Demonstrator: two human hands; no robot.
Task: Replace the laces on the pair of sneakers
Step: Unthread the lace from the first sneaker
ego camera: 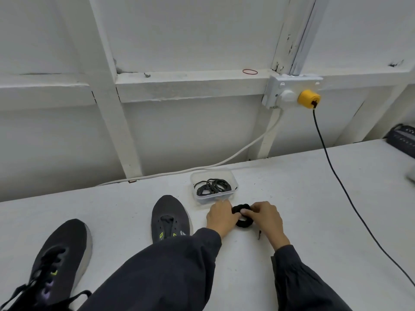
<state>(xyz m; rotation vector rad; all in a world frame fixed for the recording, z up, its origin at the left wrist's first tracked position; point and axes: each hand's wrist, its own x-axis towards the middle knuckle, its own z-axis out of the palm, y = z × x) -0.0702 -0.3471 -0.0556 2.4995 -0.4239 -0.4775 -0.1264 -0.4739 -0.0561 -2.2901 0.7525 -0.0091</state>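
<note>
Both hands are on the coiled black lace [244, 223], which lies on the white tabletop [314, 209]. The left hand [221, 215] curls over its left side and the right hand [267, 217] pinches its top between thumb and forefinger, so the fingers [246, 212] of both are closed on the bundle, not spread. A loose tip [259, 234] trails out just below the right fingers. The likeliest trouble, as I judge it, is a snarl: if the coil is pulled apart from its middle instead of fed out from that free tip, the turns may cinch into a knot. Just beyond the fingers sits a clear tub [202, 199] holding more black laces [212, 186]; a careless sweep could knock it or drag a strand out, and old and new laces, all black, could get mixed. Left of the fingers stands the unlaced sneaker [169, 218], its eyelets bare. Well to the left and nearer the person lies the laced sneaker [60, 261], its loose ends sprawling where a sleeve might snag them. Right of the fingers a black cable [318, 129] runs down from a yellow plug [308, 98] and across the tabletop; a lace swung wide might catch it. No writing can be read: the sneakers show only yellow-green and purple marks and one small white mark, too small to name a brand.
</note>
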